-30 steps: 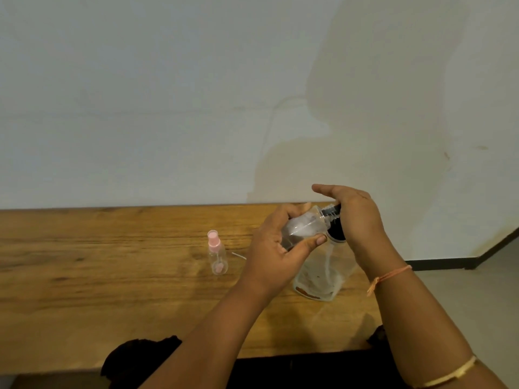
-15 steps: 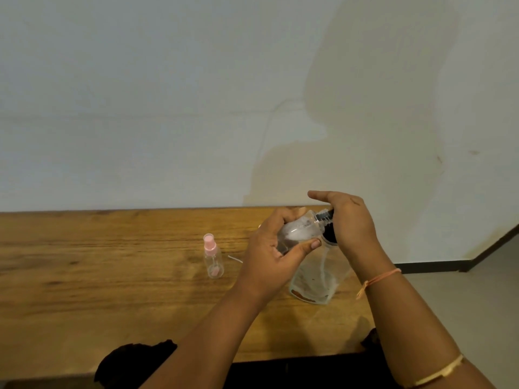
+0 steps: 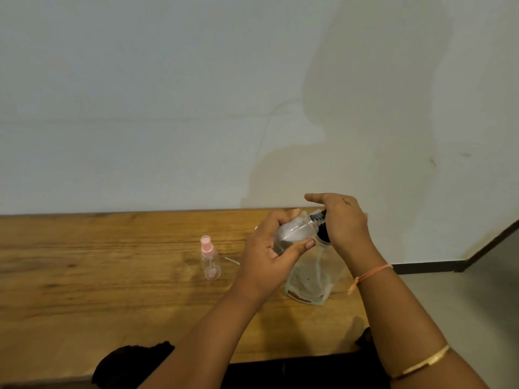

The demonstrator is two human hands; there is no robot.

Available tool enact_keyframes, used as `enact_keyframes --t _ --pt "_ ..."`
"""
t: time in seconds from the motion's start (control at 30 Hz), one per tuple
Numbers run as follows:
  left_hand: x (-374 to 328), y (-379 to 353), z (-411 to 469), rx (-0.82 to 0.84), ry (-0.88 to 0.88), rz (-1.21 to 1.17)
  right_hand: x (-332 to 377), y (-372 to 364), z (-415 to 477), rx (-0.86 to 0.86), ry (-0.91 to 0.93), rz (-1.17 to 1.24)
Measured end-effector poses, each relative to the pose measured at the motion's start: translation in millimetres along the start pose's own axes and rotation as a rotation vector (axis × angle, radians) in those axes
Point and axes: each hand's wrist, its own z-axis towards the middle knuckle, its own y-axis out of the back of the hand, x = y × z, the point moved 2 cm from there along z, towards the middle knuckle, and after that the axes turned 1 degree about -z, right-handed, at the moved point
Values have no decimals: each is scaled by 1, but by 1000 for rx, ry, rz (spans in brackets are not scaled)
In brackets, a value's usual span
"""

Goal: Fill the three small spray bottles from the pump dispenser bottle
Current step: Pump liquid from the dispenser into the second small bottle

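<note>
My left hand (image 3: 269, 248) grips a small clear spray bottle (image 3: 295, 231), tilted with its open neck up to the right against the black pump head (image 3: 323, 228) of the clear pump dispenser bottle (image 3: 311, 282). My right hand (image 3: 342, 220) rests over that pump head, fingers curved down on it. The dispenser stands on the wooden table (image 3: 98, 276) near its right end. A second small spray bottle with a pink cap (image 3: 210, 259) stands upright left of my hands. A thin white tube (image 3: 231, 260) lies beside it. No third small bottle is in view.
A plain white wall rises right behind the table's far edge. The table's right end drops to a grey floor (image 3: 477, 299) with a dark skirting board. Dark clothing (image 3: 132, 363) shows below the near edge.
Both hands and the bottles keep their pose at the pump head; the view has shifted slightly. The right hand sits a little lower on the pump.
</note>
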Motion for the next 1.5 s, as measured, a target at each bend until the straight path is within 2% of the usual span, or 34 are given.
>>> enact_keyframes --t 0.1,0.2,0.37,0.5,0.73,0.87,0.9,1.0,1.03,1.3,1.5 --pt "-4 0 0 -2 -24 10 -4 -1 0 -11 36 87" --pt "-5 0 2 -5 -24 -8 5 4 2 -22 -28 392" --pt "-3 0 3 -1 -39 -9 4 5 2 -37 -8 298" --pt "-1 -1 2 5 -6 22 0 0 3 -7 12 65" --pt "-2 0 4 -12 -31 -18 3 4 3 -41 -7 377" --pt "-1 1 4 -16 -43 -15 2 5 4 -14 -19 381" --pt "0 0 4 -8 -37 -10 -1 3 6 -12 -11 347" --pt "1 0 2 8 -8 16 -7 -3 7 -29 50 -14" --pt "1 0 1 0 0 21 -8 -4 7 -35 46 -37" --pt "-6 -1 2 10 -28 -35 4 5 0 -116 17 417" --pt "-2 -1 2 0 -5 -20 2 1 -2 -91 16 356"
